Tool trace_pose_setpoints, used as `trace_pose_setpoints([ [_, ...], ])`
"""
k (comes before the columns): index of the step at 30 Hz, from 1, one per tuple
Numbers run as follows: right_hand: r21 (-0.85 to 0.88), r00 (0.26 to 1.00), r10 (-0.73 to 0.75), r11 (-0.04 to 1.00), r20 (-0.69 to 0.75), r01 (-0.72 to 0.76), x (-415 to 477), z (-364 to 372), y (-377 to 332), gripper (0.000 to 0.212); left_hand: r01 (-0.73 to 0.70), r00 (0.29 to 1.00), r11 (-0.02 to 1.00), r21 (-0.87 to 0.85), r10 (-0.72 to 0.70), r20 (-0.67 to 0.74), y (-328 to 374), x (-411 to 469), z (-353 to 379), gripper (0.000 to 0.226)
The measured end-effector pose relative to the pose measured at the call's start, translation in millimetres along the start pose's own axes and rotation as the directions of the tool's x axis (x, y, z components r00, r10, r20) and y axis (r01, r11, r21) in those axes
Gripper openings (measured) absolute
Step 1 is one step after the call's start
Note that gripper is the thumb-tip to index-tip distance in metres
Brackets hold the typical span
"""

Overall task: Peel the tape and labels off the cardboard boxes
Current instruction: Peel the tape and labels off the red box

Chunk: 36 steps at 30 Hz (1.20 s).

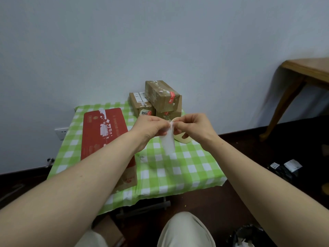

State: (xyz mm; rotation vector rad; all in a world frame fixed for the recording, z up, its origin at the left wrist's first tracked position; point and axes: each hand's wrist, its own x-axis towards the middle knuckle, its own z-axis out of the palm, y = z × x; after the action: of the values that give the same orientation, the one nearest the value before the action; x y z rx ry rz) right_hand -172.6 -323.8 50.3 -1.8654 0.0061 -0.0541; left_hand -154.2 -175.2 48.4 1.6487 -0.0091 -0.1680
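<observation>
A white wall socket (61, 133) sits low on the wall, left of the tabletop. The tabletop is covered with a green-and-white checked cloth (195, 168). Along its left edge lies a flat red cardboard box (105, 136), long side running from the far edge toward the near-left corner. Its top carries ragged white patches. The person's left forearm crosses above the near end of this box.

Above the middle of the tabletop the left hand (151, 128) and the right hand (193, 128) meet fingertip to fingertip. Each hand has its thumb and fingers closed together on the top end of a white strip of tape (168, 141). The strip hangs down from the two pinches, clear of the cloth, its lower end blurred.

Just behind and below the right hand a cream roll of tape (181, 138) lies on the cloth, partly hidden by the fingers.

At the far edge, toward the far-right corner, stands a stack of brown cardboard boxes (161, 95). The top box is tilted and bears red-and-white tape and white scraps. A smaller brown box (140, 102) beside it on the left carries white labels, and another box shows beneath the top one.

Right of the tabletop, by the wall, a wooden table (306, 72) shows one corner and a leg. On the dark floor below it lie black bags with white labels (284, 168). At the bottom edge are the person's knees in beige trousers (185, 230).
</observation>
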Motion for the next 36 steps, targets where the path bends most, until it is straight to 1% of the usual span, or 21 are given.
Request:
trace_pose_setpoints([
  [2, 0.011, 0.999, 0.032, 0.999, -0.032, -0.032, 1, -2, 4, 0.007, 0.024, 1.000, 1.000, 0.004, -0.024, -0.012, -3, 3, 5, 0.017],
  [3, 0.029, 0.996, 0.058, 0.998, -0.063, -0.056, 3, -5, 6, 0.012, 0.042, 0.999, 0.999, 0.002, -0.041, -0.025, -4, 5, 8, 0.021],
  [4, 0.059, 0.991, 0.092, 0.995, -0.101, -0.087, 4, -9, 10, 0.017, 0.062, 0.997, 0.998, -0.002, -0.062, -0.040, -7, 6, 11, 0.027],
  [6, 0.133, 0.969, 0.170, 0.980, -0.177, -0.147, 8, -19, 18, 0.019, 0.114, 0.991, 0.993, -0.015, -0.115, -0.064, -13, 10, 15, 0.031],
  [7, 0.170, 0.957, 0.204, 0.971, -0.208, -0.170, 9, -25, 23, 0.018, 0.144, 0.986, 0.989, -0.022, -0.146, -0.076, -17, 12, 18, 0.028],
  [10, 0.254, 0.921, 0.282, 0.943, -0.269, -0.215, 14, -40, 40, 0.014, 0.218, 0.969, 0.976, -0.021, -0.219, -0.118, -30, 19, 25, 0.008],
  [12, 0.299, 0.901, 0.322, 0.925, -0.290, -0.234, 17, -48, 50, 0.014, 0.240, 0.957, 0.971, -0.025, -0.240, -0.160, -38, 27, 33, 0.002],
  [16, 0.401, 0.835, 0.397, 0.885, -0.380, -0.238, 27, -63, 67, 0.016, 0.245, 0.937, 0.969, -0.038, -0.247, -0.248, -41, 47, 45, 0.009],
  [18, 0.458, 0.800, 0.431, 0.860, -0.418, -0.224, 33, -71, 74, 0.017, 0.230, 0.927, 0.973, -0.010, -0.222, -0.302, -39, 62, 47, 0.013],
  [21, 0.529, 0.770, 0.474, 0.822, -0.428, -0.212, 47, -78, 85, 0.016, 0.154, 0.931, 0.980, 0.122, -0.103, -0.351, -35, 86, 52, 0.013],
  [25, 0.567, 0.775, 0.480, 0.801, -0.412, -0.194, 67, -79, 93, 0.017, 0.054, 0.940, 0.968, 0.245, 0.034, -0.340, -30, 115, 61, 0.025],
  [26, 0.570, 0.780, 0.478, 0.798, -0.404, -0.193, 73, -79, 95, 0.017, 0.037, 0.940, 0.948, 0.315, 0.074, -0.333, -31, 121, 65, 0.023],
  [28, 0.576, 0.782, 0.480, 0.794, -0.398, -0.194, 85, -79, 100, 0.017, 0.002, 0.945, 0.870, 0.494, 0.159, -0.284, -34, 136, 72, 0.015],
  [31, 0.591, 0.785, 0.484, 0.784, -0.387, -0.193, 101, -79, 108, 0.016, -0.069, 0.971, 0.699, 0.712, 0.211, -0.113, -43, 149, 80, 0.020],
  [33, 0.595, 0.783, 0.486, 0.781, -0.388, -0.190, 107, -79, 112, 0.014, -0.115, 0.984, 0.593, 0.797, 0.178, 0.009, -49, 156, 86, 0.024],
  [36, 0.596, 0.782, 0.489, 0.780, -0.387, -0.193, 113, -77, 116, 0.013, -0.141, 0.990, 0.489, 0.861, 0.045, 0.136, -55, 162, 94, 0.033],
])
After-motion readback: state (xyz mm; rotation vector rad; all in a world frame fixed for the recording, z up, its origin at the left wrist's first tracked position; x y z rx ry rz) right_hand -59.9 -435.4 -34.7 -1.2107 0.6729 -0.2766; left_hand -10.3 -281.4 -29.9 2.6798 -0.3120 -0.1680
